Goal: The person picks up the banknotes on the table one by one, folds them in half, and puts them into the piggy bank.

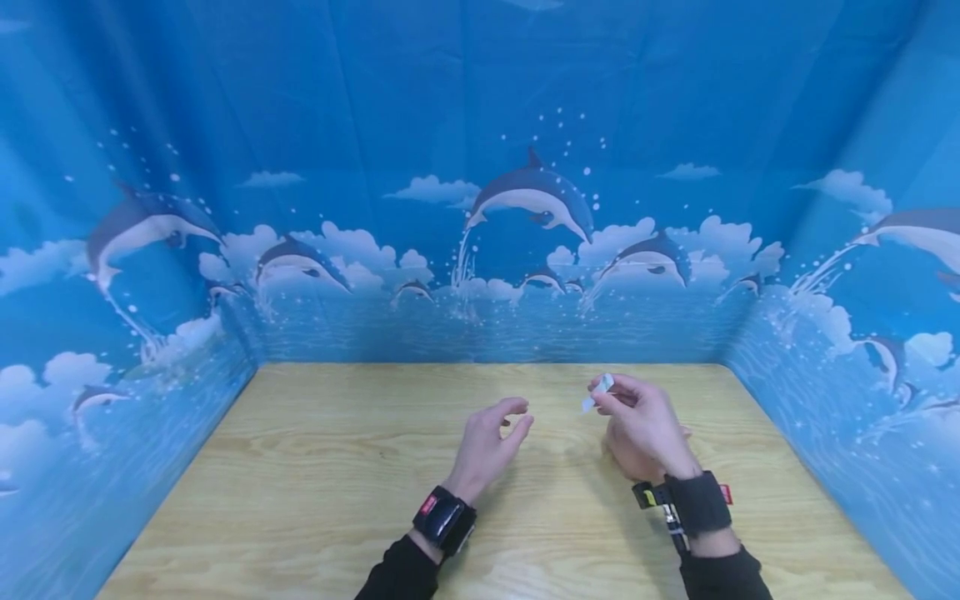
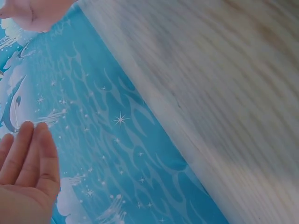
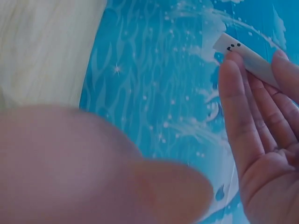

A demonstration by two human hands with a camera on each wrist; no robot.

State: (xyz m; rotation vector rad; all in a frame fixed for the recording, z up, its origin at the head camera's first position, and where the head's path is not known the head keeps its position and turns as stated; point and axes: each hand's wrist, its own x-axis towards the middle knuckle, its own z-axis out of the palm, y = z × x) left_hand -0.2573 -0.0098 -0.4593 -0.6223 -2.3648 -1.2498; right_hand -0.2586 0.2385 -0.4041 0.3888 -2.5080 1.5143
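My right hand [image 1: 651, 423] pinches a small strip of pale paper [image 1: 604, 383] between thumb and fingers. In the right wrist view, black dots mark one end of the paper strip [image 3: 252, 64]. Under the right hand, partly hidden by it, a smooth pink rounded object [image 1: 628, 452] stands on the table. It shows blurred and close in the right wrist view, with a stubby part sticking out. My left hand [image 1: 483, 447] hovers to the left of them, fingers gently bent and thumb apart, holding nothing.
The light wooden table [image 1: 337, 483] ends at the back and sides against a blue curtain [image 1: 375, 325] printed with dolphins and clouds. Black bands with devices circle both wrists, and a short cable hangs at the right one.
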